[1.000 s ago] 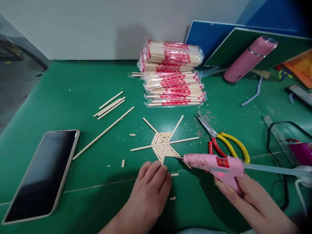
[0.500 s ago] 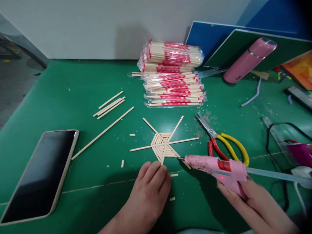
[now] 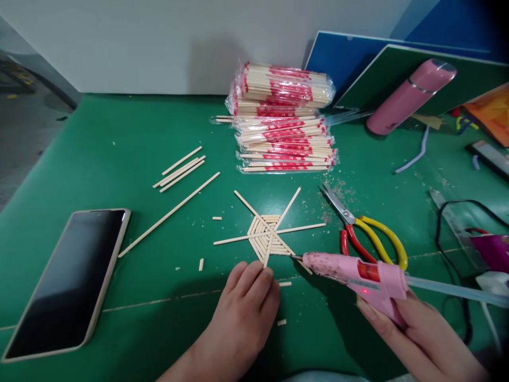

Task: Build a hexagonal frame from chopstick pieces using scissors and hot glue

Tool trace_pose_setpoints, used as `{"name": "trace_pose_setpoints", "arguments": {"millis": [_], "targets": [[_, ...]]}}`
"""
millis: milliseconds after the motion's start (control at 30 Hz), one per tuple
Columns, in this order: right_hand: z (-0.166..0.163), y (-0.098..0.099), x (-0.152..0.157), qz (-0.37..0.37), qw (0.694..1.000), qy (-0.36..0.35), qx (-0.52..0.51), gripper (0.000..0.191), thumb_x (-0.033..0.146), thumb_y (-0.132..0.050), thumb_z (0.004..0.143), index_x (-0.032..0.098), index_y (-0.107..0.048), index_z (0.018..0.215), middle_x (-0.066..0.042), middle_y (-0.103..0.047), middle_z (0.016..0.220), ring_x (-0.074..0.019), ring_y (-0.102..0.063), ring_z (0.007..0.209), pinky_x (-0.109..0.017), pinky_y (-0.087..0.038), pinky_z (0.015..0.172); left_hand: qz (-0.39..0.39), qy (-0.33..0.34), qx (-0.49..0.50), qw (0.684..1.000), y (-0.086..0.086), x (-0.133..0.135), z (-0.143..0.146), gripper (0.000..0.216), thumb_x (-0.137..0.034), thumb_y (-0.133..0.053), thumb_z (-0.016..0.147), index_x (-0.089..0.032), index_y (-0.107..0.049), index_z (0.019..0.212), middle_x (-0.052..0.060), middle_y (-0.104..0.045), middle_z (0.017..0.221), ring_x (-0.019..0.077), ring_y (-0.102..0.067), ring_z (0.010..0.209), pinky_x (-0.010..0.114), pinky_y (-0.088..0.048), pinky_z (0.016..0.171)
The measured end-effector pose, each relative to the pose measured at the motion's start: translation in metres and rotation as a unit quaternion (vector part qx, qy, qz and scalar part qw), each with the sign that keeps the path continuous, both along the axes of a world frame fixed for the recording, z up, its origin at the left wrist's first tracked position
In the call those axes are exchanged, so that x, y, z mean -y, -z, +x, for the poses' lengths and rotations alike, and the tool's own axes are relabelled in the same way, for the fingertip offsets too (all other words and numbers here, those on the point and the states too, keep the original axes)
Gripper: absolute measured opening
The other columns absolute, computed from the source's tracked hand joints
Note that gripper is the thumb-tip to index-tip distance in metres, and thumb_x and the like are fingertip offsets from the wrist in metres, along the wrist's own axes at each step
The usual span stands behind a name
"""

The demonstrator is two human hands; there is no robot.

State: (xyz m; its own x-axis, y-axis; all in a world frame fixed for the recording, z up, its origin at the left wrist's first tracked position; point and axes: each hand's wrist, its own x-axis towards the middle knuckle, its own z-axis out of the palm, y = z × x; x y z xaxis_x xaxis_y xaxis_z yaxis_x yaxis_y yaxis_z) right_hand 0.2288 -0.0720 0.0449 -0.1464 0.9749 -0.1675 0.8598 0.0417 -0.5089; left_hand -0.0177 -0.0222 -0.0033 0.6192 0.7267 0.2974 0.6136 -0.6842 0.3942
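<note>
On the green table lies a star-shaped frame of wooden sticks [image 3: 274, 231], with shorter lengths laid side by side between its spokes. My left hand [image 3: 250, 307] is closed at the near end of the spoke that points toward me; its fingertips are partly hidden. In my right hand [image 3: 421, 329] is a pink glue gun [image 3: 353, 270], its red light lit and a clear glue stick [image 3: 453, 288] coming out of its back. The nozzle is at the lower right spoke, beside the outermost short stick; whether it touches cannot be made out.
Yellow-and-red-handled pliers [image 3: 358, 225] lie right of the frame. Wrapped chopsticks [image 3: 284, 122] are stacked at the back. Cut sticks [image 3: 181, 172], a long stick [image 3: 169, 215] and a phone [image 3: 67, 281] lie left. A pink flask [image 3: 411, 98] and black cable [image 3: 437, 233] are right.
The view has shifted very slightly. Both hands, the glue gun and the stick frame keep the same places relative to one another.
</note>
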Motion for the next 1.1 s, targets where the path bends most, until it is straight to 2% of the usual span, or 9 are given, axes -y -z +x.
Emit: {"name": "trace_pose_setpoints", "arguments": {"millis": [100, 167, 267, 333, 467, 700, 800, 967, 1100], "targets": [[-0.002, -0.001, 0.000, 0.009, 1.000, 0.008, 0.008, 0.021, 0.032, -0.044, 0.081, 0.023, -0.046, 0.062, 0.003, -0.047, 0.050, -0.0133, -0.052, 0.048, -0.023, -0.048, 0.049, -0.002, -0.002, -0.002, 1.000, 0.000, 0.001, 0.000, 0.020, -0.014, -0.039, 0.085, -0.014, -0.058, 0.090, 0.006, -0.058, 0.095, 0.0219, -0.045, 0.098, 0.041, -0.025, 0.093], [-0.002, -0.001, -0.001, 0.010, 1.000, 0.010, 0.014, 0.024, 0.032, -0.045, 0.081, 0.023, -0.044, 0.059, 0.003, -0.044, 0.048, -0.0137, -0.052, 0.048, -0.023, -0.048, 0.050, 0.002, 0.000, -0.003, 1.000, 0.000, 0.001, -0.001, 0.020, -0.014, -0.038, 0.085, -0.014, -0.058, 0.089, 0.007, -0.058, 0.095, 0.0220, -0.045, 0.098, 0.040, -0.026, 0.093], [-0.003, -0.002, -0.001, -0.005, 1.000, 0.008, 0.009, 0.011, 0.031, -0.044, 0.082, 0.023, -0.050, 0.077, 0.001, -0.054, 0.061, -0.0143, -0.056, 0.058, -0.023, -0.049, 0.056, 0.005, 0.004, -0.003, 1.000, -0.002, 0.001, -0.002, 0.020, -0.013, -0.039, 0.084, -0.013, -0.058, 0.089, 0.007, -0.058, 0.095, 0.0220, -0.045, 0.097, 0.040, -0.026, 0.092], [-0.002, -0.002, 0.000, -0.013, 1.000, 0.006, 0.003, 0.010, 0.030, -0.044, 0.083, 0.023, -0.051, 0.086, 0.000, -0.058, 0.069, -0.0138, -0.057, 0.060, -0.022, -0.049, 0.057, 0.003, 0.005, -0.001, 1.000, -0.002, 0.000, -0.002, 0.019, -0.014, -0.039, 0.084, -0.012, -0.058, 0.089, 0.007, -0.058, 0.095, 0.0220, -0.045, 0.097, 0.040, -0.026, 0.093], [0.001, -0.001, 0.005, -0.007, 1.000, 0.015, 0.016, 0.012, 0.032, -0.045, 0.082, 0.023, -0.052, 0.081, 0.000, -0.057, 0.063, -0.0142, -0.056, 0.056, -0.022, -0.049, 0.053, -0.007, 0.010, -0.003, 1.000, -0.002, 0.000, -0.001, 0.019, -0.014, -0.040, 0.084, -0.013, -0.058, 0.091, 0.007, -0.057, 0.096, 0.0219, -0.044, 0.098, 0.040, -0.024, 0.093], [0.006, 0.002, 0.008, 0.012, 1.000, 0.008, 0.012, 0.012, 0.031, -0.046, 0.081, 0.024, -0.052, 0.089, -0.001, -0.059, 0.068, -0.0149, -0.058, 0.059, -0.021, -0.049, 0.054, -0.006, 0.005, -0.005, 1.000, 0.000, 0.001, -0.001, 0.018, -0.014, -0.041, 0.084, -0.013, -0.057, 0.091, 0.007, -0.057, 0.096, 0.0217, -0.044, 0.098, 0.040, -0.024, 0.094], [0.009, 0.006, 0.009, 0.002, 1.000, 0.004, 0.000, 0.015, 0.030, -0.046, 0.082, 0.024, -0.050, 0.096, -0.002, -0.061, 0.076, -0.0149, -0.059, 0.065, -0.021, -0.050, 0.059, -0.008, -0.002, 0.007, 1.000, 0.001, 0.000, -0.001, 0.016, -0.015, -0.042, 0.084, -0.014, -0.057, 0.090, 0.006, -0.057, 0.095, 0.0210, -0.045, 0.097, 0.040, -0.024, 0.093], [0.011, 0.014, 0.012, -0.038, 0.998, 0.025, -0.037, 0.009, 0.031, -0.044, 0.084, 0.024, -0.050, 0.086, 0.000, -0.059, 0.071, -0.0141, -0.058, 0.064, -0.021, -0.049, 0.058, -0.009, -0.004, 0.013, 1.000, 0.001, 0.001, -0.001, 0.015, -0.016, -0.042, 0.084, -0.014, -0.057, 0.088, 0.006, -0.058, 0.093, 0.0200, -0.045, 0.095, 0.039, -0.025, 0.092], [0.011, 0.014, 0.014, -0.059, 0.996, 0.038, -0.050, 0.018, 0.033, -0.044, 0.083, 0.024, -0.048, 0.098, -0.002, -0.061, 0.085, -0.0156, -0.059, 0.076, -0.020, -0.050, 0.063, -0.011, -0.003, 0.011, 1.000, 0.001, 0.001, -0.001, 0.014, -0.015, -0.045, 0.083, -0.013, -0.057, 0.090, 0.006, -0.058, 0.094, 0.0204, -0.045, 0.095, 0.040, -0.026, 0.092]]}}
